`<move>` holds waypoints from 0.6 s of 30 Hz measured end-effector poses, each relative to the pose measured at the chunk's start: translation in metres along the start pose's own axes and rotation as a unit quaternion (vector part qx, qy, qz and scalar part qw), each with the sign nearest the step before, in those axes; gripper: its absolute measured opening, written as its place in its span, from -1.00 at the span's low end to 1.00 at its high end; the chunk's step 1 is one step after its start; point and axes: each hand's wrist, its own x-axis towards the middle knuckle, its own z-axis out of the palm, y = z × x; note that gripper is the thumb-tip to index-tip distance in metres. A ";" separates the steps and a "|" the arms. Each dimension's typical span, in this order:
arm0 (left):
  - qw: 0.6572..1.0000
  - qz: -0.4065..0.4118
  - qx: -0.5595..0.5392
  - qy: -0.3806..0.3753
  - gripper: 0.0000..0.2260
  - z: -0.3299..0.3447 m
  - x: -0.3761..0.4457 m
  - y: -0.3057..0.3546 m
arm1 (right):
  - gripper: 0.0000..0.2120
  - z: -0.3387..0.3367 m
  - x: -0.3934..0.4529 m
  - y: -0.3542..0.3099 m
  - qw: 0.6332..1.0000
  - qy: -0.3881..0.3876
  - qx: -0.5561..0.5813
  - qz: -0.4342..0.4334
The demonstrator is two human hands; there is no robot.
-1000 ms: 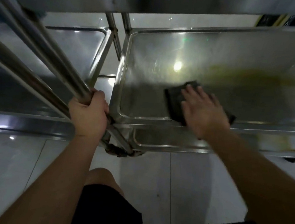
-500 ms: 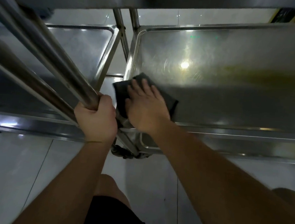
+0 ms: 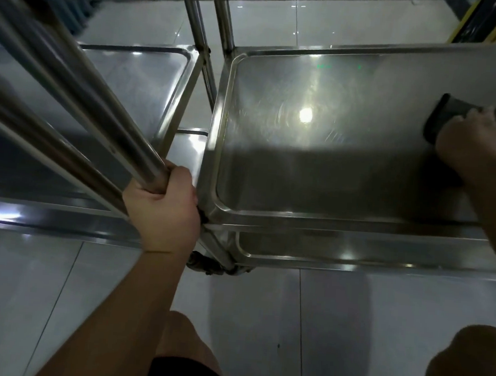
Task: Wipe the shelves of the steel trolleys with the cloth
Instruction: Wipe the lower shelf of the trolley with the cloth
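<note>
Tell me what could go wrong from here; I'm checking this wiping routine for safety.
1. The right hand presses the cloth near the shelf rim's far right side; it might slip off the edge.
2. The left hand grips the upright tube beside the shelf corner; fingers could get pinched if the trolleys shift.

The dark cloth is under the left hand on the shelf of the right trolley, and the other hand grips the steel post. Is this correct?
Not quite: the hands are swapped. In the head view, the right hand presses the dark cloth on the shelf of the right trolley, while the left hand grips the steel post.
</note>
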 end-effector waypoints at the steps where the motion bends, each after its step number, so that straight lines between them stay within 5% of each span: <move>1: 1.000 0.000 -0.001 -0.001 -0.78 0.000 0.000 -0.001 | -0.36 0.000 -0.004 -0.016 1.000 -0.006 0.019 0.010; 6: 1.000 -0.004 -0.006 -0.015 -0.78 -0.002 0.001 -0.001 | -0.38 0.009 -0.067 -0.172 0.982 -0.009 0.050 -0.184; 10: 1.000 -0.001 -0.019 -0.016 -0.74 -0.001 0.002 0.003 | -0.43 0.029 -0.151 -0.266 0.891 -0.026 0.022 -0.452; 15: 0.999 -0.007 -0.031 -0.027 -0.70 -0.002 0.000 0.007 | -0.48 0.033 -0.145 -0.256 0.824 -0.033 0.004 -0.566; 18: 0.999 -0.010 -0.034 -0.032 -0.63 -0.002 0.000 0.007 | -0.64 0.022 -0.074 -0.213 0.848 0.032 -0.074 -0.524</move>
